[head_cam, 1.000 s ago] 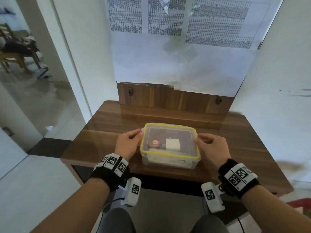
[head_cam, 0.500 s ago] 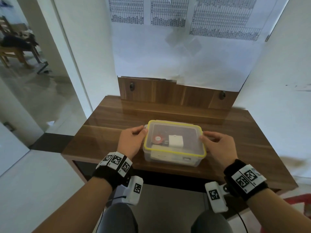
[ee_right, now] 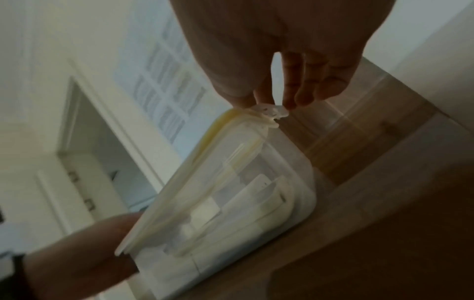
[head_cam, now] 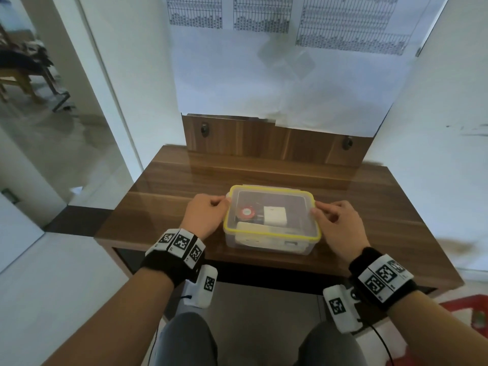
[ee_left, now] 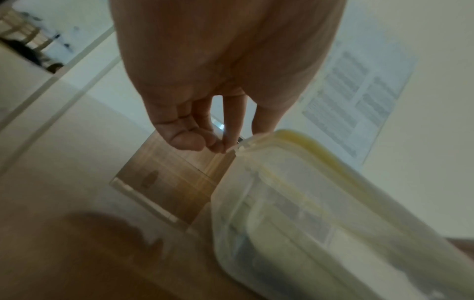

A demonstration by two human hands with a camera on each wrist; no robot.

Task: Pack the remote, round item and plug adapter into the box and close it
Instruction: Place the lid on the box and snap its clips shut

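A clear plastic box [head_cam: 269, 244] with a yellow-rimmed lid [head_cam: 272, 235] stands on the wooden table [head_cam: 169, 188], lid on top. Through the lid I see the red round item [head_cam: 247, 213], the white plug adapter [head_cam: 274, 215] and the white remote [head_cam: 253, 227] along the near wall. My left hand [head_cam: 224, 203] is at the box's left end, fingers curled on the side latch [ee_left: 239, 147] with the thumb [ee_left: 264, 123] on the lid edge. My right hand [head_cam: 317, 210] is at the right end and pinches the latch flap [ee_right: 270, 111], which sticks outward.
A wooden back panel [head_cam: 264, 138] with two dark knobs rises behind the table, with printed sheets [head_cam: 264, 14] on the wall above. The table's front edge runs just under my wrists. A doorway opens at the left; something red [head_cam: 464, 307] lies on the floor at lower right.
Both hands stay at the box's two ends. The right fingers have curled tighter on the latch flap. The head view has shifted slightly; the box has not visibly moved.
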